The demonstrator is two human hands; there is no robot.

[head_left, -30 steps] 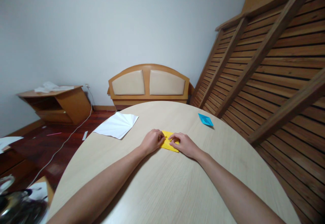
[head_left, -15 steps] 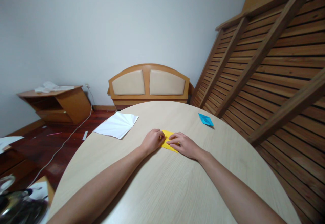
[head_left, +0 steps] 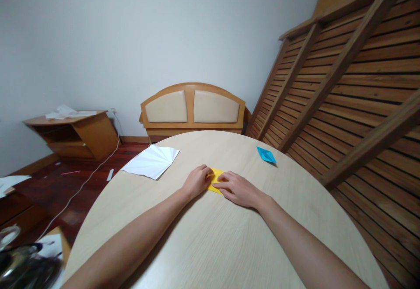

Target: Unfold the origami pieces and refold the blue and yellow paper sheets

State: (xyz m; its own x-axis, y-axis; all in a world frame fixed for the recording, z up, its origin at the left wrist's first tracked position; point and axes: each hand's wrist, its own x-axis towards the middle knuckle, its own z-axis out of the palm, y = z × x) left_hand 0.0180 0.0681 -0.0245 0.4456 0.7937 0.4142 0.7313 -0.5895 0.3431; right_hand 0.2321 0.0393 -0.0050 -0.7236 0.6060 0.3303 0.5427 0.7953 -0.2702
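Observation:
A small piece of folded yellow paper [head_left: 216,175] lies flat on the round table [head_left: 203,245], partly covered by both hands. At its left edge, my left hand [head_left: 197,180] has its fingers curled and closed on the paper. My right hand [head_left: 236,188] rests over the right part of the paper, its fingers stretched out and apart, the tips pressing on the surface. The creases under the fingers are hidden.
A creased white sheet [head_left: 151,161] lies at the table's left. Near the right edge sits a folded blue paper piece [head_left: 266,154]. Beyond stand a headboard [head_left: 190,105] and a leaning slatted wooden frame [head_left: 341,83]. A low cabinet [head_left: 88,136] is at left.
My right hand's fingers have slid slightly left across the yellow paper, with the thumb a little lower. The left hand has barely moved; the other papers stay put.

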